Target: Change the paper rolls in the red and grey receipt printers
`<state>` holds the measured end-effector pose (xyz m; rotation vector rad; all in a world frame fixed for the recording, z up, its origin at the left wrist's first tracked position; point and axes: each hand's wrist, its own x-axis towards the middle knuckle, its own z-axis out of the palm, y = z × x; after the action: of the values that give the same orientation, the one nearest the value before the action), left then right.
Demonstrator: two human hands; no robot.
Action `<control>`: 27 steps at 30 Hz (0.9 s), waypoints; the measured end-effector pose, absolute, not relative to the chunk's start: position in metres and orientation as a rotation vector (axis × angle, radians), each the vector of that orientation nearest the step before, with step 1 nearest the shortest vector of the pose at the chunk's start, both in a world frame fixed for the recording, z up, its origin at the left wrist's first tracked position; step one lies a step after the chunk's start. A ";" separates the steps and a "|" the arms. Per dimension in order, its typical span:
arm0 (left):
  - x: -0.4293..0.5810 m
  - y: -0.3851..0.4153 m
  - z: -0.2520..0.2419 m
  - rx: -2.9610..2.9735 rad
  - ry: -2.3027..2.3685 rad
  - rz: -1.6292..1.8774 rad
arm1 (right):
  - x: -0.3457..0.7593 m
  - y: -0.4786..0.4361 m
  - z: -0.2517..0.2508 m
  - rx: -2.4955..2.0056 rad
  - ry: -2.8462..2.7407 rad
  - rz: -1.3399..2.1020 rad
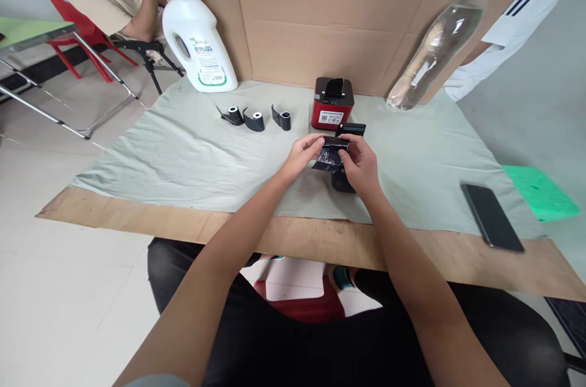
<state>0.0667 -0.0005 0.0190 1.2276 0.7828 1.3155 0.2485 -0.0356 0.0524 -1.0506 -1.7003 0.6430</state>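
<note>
My left hand (303, 154) and my right hand (361, 166) meet over the middle of the grey-green cloth (183, 155). Both pinch a small black strip of printed label (330, 155) between fingers and thumbs. A black block-like part (342, 182) lies just under my right hand, partly hidden. Right behind the hands stands a small red label printer (332, 103) with a black top, and a black piece (351, 129) lies at its front right. Three small black rolls (254, 118) sit in a row to the printer's left.
A white detergent bottle (195, 39) stands at the back left and a clear plastic bottle (439, 45) leans on the cardboard wall (320, 14). A dark phone (491, 216) lies at the right. Another person's white sleeve (526, 8) shows at far right; a seated person is at far left.
</note>
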 end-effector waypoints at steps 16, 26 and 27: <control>0.062 -0.005 0.021 1.915 0.825 1.250 | 0.265 -0.028 0.058 -1.057 -1.604 0.881; 0.068 -0.009 0.022 2.324 0.672 1.279 | 0.290 -0.027 0.067 -1.080 -1.739 1.087; 0.068 -0.009 0.021 2.291 0.691 1.292 | 0.291 -0.027 0.068 -1.096 -1.751 1.086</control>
<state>0.0685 -0.0088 0.0209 2.2912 0.6905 1.2920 0.2913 -0.0266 0.0677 -1.0956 -1.7514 1.0860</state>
